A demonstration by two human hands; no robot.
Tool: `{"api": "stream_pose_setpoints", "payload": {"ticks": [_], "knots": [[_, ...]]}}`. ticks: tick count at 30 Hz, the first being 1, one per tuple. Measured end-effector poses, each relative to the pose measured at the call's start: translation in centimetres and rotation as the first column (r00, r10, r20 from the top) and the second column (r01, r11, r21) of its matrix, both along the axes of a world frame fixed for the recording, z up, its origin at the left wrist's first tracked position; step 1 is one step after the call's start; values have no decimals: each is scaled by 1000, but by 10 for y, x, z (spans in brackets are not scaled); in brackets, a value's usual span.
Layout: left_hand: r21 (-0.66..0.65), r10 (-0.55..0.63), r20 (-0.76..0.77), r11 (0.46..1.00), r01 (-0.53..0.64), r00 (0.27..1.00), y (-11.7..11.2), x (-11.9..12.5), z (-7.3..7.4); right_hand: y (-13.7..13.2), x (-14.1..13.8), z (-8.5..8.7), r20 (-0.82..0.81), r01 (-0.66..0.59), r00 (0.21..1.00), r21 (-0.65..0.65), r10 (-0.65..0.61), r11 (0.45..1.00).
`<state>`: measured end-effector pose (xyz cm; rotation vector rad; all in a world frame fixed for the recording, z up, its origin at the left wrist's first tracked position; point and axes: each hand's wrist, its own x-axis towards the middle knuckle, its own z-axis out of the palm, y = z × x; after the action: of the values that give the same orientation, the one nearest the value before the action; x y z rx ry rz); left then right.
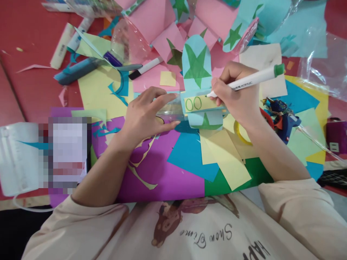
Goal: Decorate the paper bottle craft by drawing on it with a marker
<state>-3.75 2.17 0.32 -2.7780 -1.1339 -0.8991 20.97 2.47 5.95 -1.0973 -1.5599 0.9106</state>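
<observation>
My right hand [235, 95] grips a white acrylic marker with a green cap [253, 80], its tip at the right edge of a pale yellow strip [197, 103] that bears two green ovals. The strip lies across a light blue paper shape with green stars [196, 63]. My left hand [146, 115] rests on a clear plastic piece [169, 108] beside that shape, fingers spread and pressing it down onto the coloured sheets.
Purple [162, 173], blue, green and yellow paper sheets cover the red table. A blue glue gun [282, 117] and a yellow tape ring [240, 131] lie at the right. Markers [146, 68], a glue stick and pink paper lie at the back. A white mask [16, 155] sits at the left.
</observation>
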Motion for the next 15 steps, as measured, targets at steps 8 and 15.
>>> {"api": "stream_pose_setpoints", "payload": {"ticks": [8, 15], "knots": [[13, 7, -17, 1000, -7, 1000, -1, 0, -1, -1, 0, -8, 144, 35, 989, -5, -34, 999], [-60, 34, -42, 998, -36, 999, -1, 0, -2, -2, 0, -7, 172, -10, 985, 39, 3, 999]]}}
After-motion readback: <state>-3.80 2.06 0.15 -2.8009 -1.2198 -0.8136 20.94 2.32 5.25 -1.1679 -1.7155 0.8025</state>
